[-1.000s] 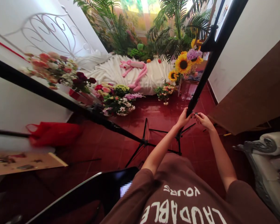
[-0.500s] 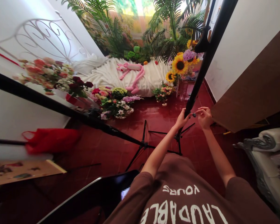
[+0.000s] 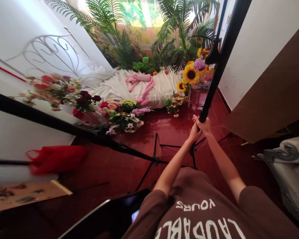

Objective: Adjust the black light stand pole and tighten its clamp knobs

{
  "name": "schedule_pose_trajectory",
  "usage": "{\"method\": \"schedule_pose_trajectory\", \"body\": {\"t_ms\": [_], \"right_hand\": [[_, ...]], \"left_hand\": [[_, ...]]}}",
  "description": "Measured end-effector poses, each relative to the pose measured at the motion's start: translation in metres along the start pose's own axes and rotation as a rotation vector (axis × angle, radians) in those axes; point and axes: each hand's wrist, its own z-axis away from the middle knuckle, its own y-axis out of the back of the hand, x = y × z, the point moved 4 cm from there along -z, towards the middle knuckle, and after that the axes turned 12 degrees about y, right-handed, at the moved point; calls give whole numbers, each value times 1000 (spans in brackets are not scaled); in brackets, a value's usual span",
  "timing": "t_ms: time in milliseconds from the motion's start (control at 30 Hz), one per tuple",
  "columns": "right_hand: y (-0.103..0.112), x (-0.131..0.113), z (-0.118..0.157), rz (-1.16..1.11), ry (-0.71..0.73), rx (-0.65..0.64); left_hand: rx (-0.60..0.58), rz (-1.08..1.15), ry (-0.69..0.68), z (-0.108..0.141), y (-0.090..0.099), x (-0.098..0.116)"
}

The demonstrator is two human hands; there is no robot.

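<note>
A thick black pole [image 3: 215, 74] slants down from the top right to a stand with thin black legs on the red tiled floor. My left hand [image 3: 194, 133] is wrapped round the lower part of this pole. Just above it, my right hand [image 3: 203, 124] grips the same pole, its fingers round the shaft and close against my left hand. A black clamp [image 3: 213, 54] sits on the pole higher up. Another black pole [image 3: 52, 120] crosses from the left edge to its own spread legs [image 3: 153, 159] at the centre.
Flower bunches [image 3: 126, 116] and sunflowers [image 3: 190, 73] stand before a white draped cloth [image 3: 107, 83] with a pink plush toy [image 3: 143, 78]. A red bag [image 3: 56, 159] is at the left. A brown panel [image 3: 269, 89] and a pale sofa [image 3: 291, 166] are at the right.
My right hand has moved left from beside the pole onto it and closed round it. My left hand has moved slightly lower on the pole. The view has shifted a little.
</note>
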Motion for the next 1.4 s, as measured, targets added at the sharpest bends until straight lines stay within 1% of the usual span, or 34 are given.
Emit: {"method": "schedule_pose_trajectory", "body": {"t_ms": [67, 133, 200, 267, 367, 467, 567, 667, 733, 800, 867, 900, 933, 1033, 1133, 1233, 1400], "right_hand": [[-4, -2, -2, -133, -33, 17], [-4, -9, -5, -207, -31, 51], [2, -23, -13, -234, 9, 93], [11, -42, -25, -237, 69, 107], [23, -74, -49, -245, 170, 85], [31, -94, -65, -254, 242, 73], [34, -102, -68, -264, 262, 32], [41, -103, -62, -257, 284, -46], [51, -100, -55, -235, 303, -119], [65, -90, -45, -201, 311, -229], [79, -71, -31, -140, 296, -348], [85, -59, -23, -95, 282, -388], [91, -45, -14, -49, 265, -401], [99, -7, 11, 43, 215, -400], [92, 18, 31, 45, 188, -391], [83, 27, 41, 8, 184, -315], [71, 28, 42, -30, 193, -182]], "left_hand": [[17, -29, 23, -1, 0, -1], [28, -54, 27, 0, 1, 1], [26, -72, 33, 1, 2, 4], [15, -92, 60, 2, 2, 6], [11, -109, 106, 5, 2, 8], [64, -107, 103, 6, 1, 9], [117, -113, 87, 6, 0, 8], [112, -89, 90, 7, -3, 7], [110, -68, 94, 8, -3, 6], [111, -58, 88, 9, -2, 6], [114, -61, 75, 9, -2, 6], [116, -62, 72, 9, -2, 6], [117, -63, 70, 9, -2, 6], [115, -65, 74, 8, -2, 5], [113, -79, 61, 8, -2, 4], [112, -89, 50, 8, -2, 4], [99, -82, 66, 8, -1, 3]]}}
